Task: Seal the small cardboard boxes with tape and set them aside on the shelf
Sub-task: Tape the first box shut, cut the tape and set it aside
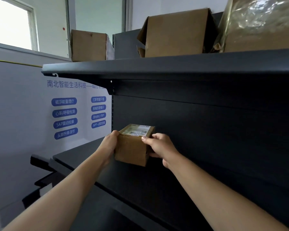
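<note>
A small brown cardboard box (132,147) with a white printed label on its top rests on the dark shelf board (140,184), close to the back panel at the shelf's left end. My left hand (109,144) grips its left side, thumb at the top edge. My right hand (158,147) holds the right side, thumb on the top front corner and fingers wrapped behind. Both arms reach forward from the bottom of the view.
An upper dark shelf (157,65) overhangs the box. On it stand a closed carton (88,45), a larger carton with a loose flap (177,34) and a plastic-wrapped carton (264,25). A wall panel with blue labels (65,114) lies to the left.
</note>
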### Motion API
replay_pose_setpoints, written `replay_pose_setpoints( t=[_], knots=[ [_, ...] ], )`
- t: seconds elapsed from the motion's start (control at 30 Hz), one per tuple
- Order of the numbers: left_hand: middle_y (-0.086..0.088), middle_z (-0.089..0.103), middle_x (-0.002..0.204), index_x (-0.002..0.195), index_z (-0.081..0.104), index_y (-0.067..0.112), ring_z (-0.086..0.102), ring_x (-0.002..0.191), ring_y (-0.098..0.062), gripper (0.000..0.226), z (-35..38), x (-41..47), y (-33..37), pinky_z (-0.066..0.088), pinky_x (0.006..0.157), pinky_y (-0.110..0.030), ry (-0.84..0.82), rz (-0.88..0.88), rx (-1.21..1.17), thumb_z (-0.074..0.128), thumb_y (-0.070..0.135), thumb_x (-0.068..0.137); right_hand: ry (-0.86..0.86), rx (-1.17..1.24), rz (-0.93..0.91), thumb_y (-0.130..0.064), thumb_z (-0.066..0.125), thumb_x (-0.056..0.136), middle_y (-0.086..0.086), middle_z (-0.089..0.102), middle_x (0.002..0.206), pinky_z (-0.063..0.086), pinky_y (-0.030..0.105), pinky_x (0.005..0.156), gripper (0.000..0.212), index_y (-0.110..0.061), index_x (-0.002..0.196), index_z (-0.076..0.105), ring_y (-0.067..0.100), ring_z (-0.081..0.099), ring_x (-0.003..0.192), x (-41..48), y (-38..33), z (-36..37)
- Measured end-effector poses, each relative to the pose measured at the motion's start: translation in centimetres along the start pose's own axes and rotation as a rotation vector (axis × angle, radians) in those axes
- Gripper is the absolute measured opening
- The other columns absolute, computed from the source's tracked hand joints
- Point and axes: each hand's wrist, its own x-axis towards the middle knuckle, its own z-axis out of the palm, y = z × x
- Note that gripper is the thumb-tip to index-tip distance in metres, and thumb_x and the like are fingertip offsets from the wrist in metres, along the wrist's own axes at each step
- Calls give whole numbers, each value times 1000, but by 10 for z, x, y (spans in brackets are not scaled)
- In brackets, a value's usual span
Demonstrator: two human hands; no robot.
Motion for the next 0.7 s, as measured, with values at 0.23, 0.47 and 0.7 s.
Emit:
replay_pose_setpoints(
  t=[0.23, 0.47, 0.7],
  knots=[
    [-9, 57, 87, 83, 49, 17, 53, 78, -19, 26, -12, 38, -4, 42, 79, -35, -38, -5, 18, 34, 25, 102, 38, -21, 39, -30, 71, 86, 6, 55, 133, 52, 36, 94, 66, -9, 141, 41, 19, 58, 113, 26, 4, 25],
    [-7, 57, 85, 83, 52, 18, 51, 80, -17, 27, -29, 74, -11, 38, 90, -38, -74, 11, 36, 33, 24, 101, 66, -60, 73, -32, 70, 86, 6, 53, 136, 50, 36, 98, 67, -11, 143, 39, 19, 56, 118, 49, 10, 50],
    [-10, 59, 89, 86, 54, 15, 54, 82, -19, 28, -33, 99, -23, 41, 93, -39, -148, -31, 63, 33, 24, 102, 110, -82, 100, -32, 69, 87, 6, 53, 137, 50, 37, 98, 69, -11, 145, 37, 19, 57, 116, 63, 20, 62]
  ],
)
